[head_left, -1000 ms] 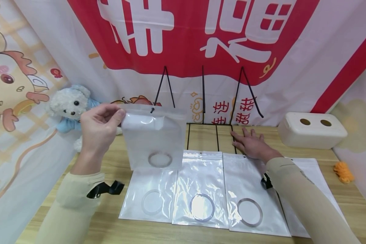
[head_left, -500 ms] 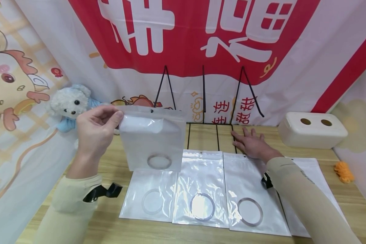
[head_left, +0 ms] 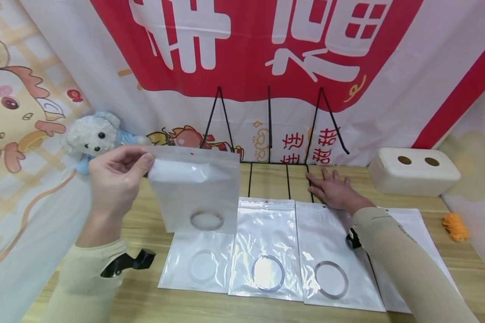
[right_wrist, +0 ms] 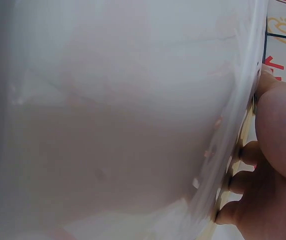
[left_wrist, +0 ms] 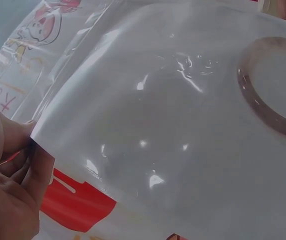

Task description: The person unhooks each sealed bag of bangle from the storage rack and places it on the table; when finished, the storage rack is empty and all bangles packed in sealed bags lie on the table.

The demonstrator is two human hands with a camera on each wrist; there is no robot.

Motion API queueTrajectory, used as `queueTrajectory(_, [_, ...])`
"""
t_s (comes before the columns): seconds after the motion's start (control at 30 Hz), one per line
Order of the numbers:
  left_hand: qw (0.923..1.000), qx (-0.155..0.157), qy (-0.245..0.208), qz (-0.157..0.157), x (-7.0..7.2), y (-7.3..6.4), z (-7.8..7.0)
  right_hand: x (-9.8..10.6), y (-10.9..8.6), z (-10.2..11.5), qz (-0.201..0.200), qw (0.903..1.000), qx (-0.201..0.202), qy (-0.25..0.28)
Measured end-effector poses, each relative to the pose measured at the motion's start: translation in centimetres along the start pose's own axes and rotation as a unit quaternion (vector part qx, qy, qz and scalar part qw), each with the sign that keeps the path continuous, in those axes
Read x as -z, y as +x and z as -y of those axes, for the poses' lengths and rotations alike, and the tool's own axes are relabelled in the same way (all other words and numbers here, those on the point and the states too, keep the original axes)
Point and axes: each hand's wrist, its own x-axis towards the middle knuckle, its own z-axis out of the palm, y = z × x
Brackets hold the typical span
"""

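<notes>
My left hand (head_left: 115, 181) pinches the upper left edge of a clear zip bag (head_left: 194, 193) between thumb and fingers. The bag hangs in the air, off the left hook of a black wire rack (head_left: 269, 119). A brownish bangle (left_wrist: 263, 110) lies inside it, large in the left wrist view. My right hand (head_left: 334, 193) rests with fingers spread on the rack's base wires at the back. Below lie a left bag (head_left: 178, 267), a middle bag (head_left: 266, 231) and a right bag (head_left: 317, 237), each with a bangle. The right wrist view shows a pouch beside my fingers.
Another white pouch (head_left: 412, 244) lies partly under the right forearm. A cream box (head_left: 412, 175) with two holes stands at the back right, an orange yarn bundle (head_left: 455, 227) in front of it. A plush bear (head_left: 94, 134) sits at the back left, against a printed cloth.
The held bag has come off the left hook. My left hand has drawn it left and slightly down toward me. The right hand stays where it was.
</notes>
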Motion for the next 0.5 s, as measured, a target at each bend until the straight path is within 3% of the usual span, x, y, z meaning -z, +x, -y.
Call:
queueTrajectory(0.1, [0.9999,0.006,0.011,-0.008,1.1,-0.3,0.2,0.0,0.0,0.1,-0.001,1.0000,-0.002,0.000])
queueTrajectory(0.27, [0.9989,0.015,-0.031,-0.032,3.3,-0.8,1.0,0.0,0.2,0.1,0.001,1.0000,-0.005,-0.002])
queueTrajectory(0.5, [0.9947,0.024,-0.052,-0.085,6.2,-1.4,1.9,-0.1,0.3,-0.1,0.002,1.0000,-0.008,0.005])
